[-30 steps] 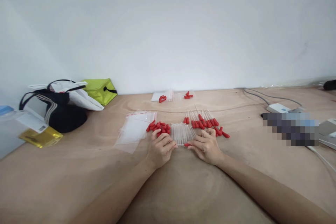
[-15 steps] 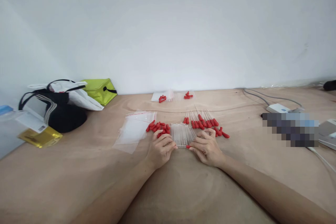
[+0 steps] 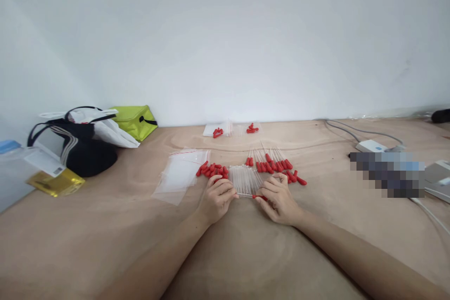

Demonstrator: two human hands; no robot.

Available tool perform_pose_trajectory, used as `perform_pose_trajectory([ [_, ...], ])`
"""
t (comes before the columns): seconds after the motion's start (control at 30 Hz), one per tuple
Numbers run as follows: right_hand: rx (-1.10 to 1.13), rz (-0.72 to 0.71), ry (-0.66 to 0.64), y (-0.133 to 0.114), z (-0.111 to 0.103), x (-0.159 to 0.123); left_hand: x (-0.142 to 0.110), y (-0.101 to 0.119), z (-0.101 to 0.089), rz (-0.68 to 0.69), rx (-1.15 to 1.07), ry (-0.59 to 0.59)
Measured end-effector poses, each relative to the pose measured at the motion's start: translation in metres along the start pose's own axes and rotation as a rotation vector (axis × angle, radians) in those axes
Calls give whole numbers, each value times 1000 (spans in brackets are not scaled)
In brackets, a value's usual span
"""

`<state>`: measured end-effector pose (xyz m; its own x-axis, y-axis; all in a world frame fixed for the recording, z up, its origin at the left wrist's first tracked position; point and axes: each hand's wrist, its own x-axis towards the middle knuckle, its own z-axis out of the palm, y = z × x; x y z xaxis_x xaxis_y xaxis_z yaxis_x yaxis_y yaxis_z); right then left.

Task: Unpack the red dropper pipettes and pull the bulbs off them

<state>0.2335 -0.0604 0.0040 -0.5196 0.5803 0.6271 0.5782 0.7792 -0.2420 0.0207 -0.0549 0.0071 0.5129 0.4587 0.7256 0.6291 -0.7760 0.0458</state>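
Between my hands a thin glass dropper tube (image 3: 245, 195) lies crosswise, with a red rubber bulb (image 3: 259, 197) at its right end. The fingers of my left hand (image 3: 217, 200) are pinched on the tube's left end. My right hand (image 3: 280, 200) pinches the red bulb, partly hiding it. Just beyond the hands is a row of bare glass tubes (image 3: 244, 179). Loose red bulbs (image 3: 213, 169) are heaped beyond my left hand. Several droppers with red bulbs fitted (image 3: 270, 165) lie fanned out past my right hand, and a few more bulbs (image 3: 301, 181) sit beside it.
Clear zip bags (image 3: 183, 173) are stacked on the wooden table left of the bulbs. Two bags with red bulbs (image 3: 218, 132) lie near the wall. A green bag (image 3: 132, 122), a black cap (image 3: 89, 154) and a yellow-filled container (image 3: 56, 183) stand left; a white power strip (image 3: 371, 145) lies right.
More of the red bulb now shows at my right fingertips, and the bulb has shifted slightly right. Both hands otherwise keep nearly the same place.
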Motion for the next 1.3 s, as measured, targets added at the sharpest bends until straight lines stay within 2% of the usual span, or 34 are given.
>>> perform_pose_trajectory([
  [0.1, -32, 24, 43, 4, -4, -2, -1, -6, 0, -15, -14, 41],
  [0.17, -72, 82, 95, 13, -10, -4, -3, -11, -1, -85, -3, 98],
  [0.23, -110, 163, 166, 27, -17, -6, -4, -15, 0, -158, 1, 129],
  [0.37, -124, 347, 274, 60, -30, -11, -5, -18, 7, -215, -17, 97],
  [0.5, -81, 529, 234, 80, -38, -15, -4, -20, 15, -252, 69, 95],
  [0.67, -14, 721, 144, 80, -41, -15, 0, -22, 20, -248, 131, 133],
  [0.87, -12, 655, 177, 77, -37, -13, 0, -20, 23, -153, 138, 152],
  [1.03, -80, 595, 138, 78, -35, -15, 2, -17, 20, -37, -36, 61],
  [1.17, -261, 672, 136, 76, -36, -15, 3, -15, 17, -49, -140, -25],
  [1.3, -317, 697, 115, 73, -37, -11, 5, -14, 12, -81, -175, -85],
])
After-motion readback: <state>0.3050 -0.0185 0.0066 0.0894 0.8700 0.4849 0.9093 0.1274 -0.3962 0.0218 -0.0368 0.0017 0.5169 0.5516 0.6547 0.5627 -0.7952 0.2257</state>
